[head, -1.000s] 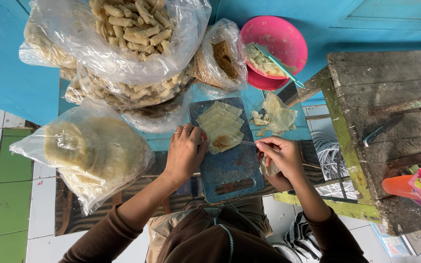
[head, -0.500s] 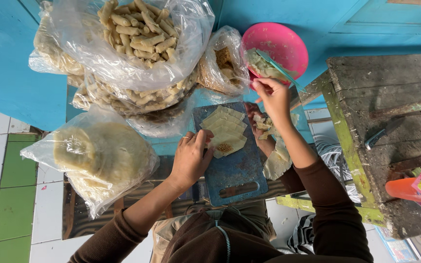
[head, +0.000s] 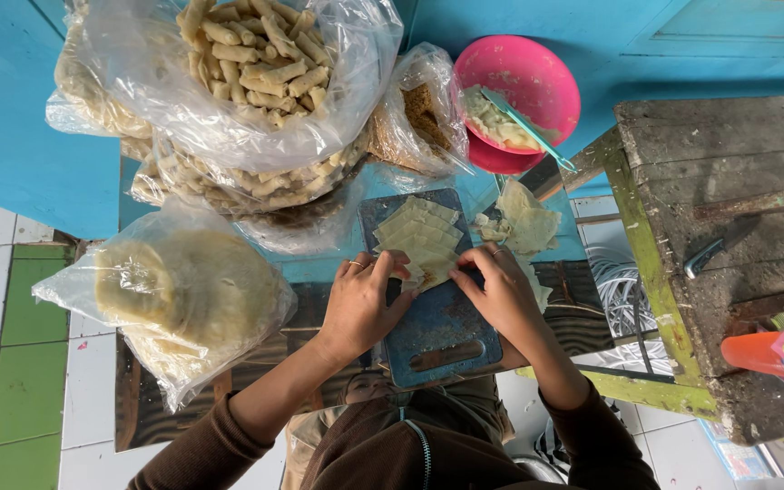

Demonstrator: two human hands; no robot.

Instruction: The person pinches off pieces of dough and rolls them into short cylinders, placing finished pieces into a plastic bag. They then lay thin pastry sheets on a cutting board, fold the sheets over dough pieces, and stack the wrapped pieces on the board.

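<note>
Blue cutting board [head: 437, 331] on blue table [head: 338, 263]; tiled floor [head: 11, 363].
</note>
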